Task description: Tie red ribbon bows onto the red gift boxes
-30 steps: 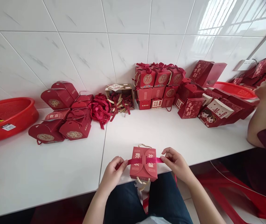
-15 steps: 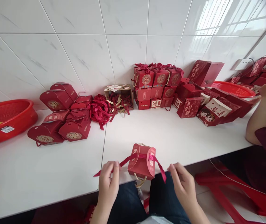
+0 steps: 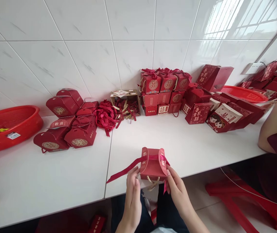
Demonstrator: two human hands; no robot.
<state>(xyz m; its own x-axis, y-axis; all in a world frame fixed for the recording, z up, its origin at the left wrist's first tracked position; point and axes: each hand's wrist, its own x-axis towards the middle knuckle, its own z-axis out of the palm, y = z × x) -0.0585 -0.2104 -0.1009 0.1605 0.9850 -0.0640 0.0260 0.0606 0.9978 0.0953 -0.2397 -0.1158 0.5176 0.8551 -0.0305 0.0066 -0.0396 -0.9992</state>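
A small red gift box [image 3: 153, 169] sits at the table's front edge, its rounded top flaps folded in and a beige rope handle [image 3: 152, 182] hanging at the front. A dark pink ribbon [image 3: 127, 169] runs through the flaps. One end trails left across the table; the other hangs down on the right. My left hand [image 3: 132, 197] is beside the box's left side, fingers stretched out, fingertips at or touching it. My right hand [image 3: 177, 187] grips the box's right front corner, thumb on the near edge; its other fingers are partly hidden.
Red gift boxes [image 3: 80, 131] stand left, beside a heap of red ribbon [image 3: 106, 115] and a carton of ribbon pieces [image 3: 126, 106]. Stacked boxes [image 3: 164, 87] and paper bags [image 3: 223, 119] line the wall. A red basin [image 3: 14, 129] is left; another person's arm [image 3: 275, 119] rests right.
Both my hands have moved inward to the box's sides, away from the ribbon ends. The right ribbon end now hangs behind my right hand. The view has shifted slightly.
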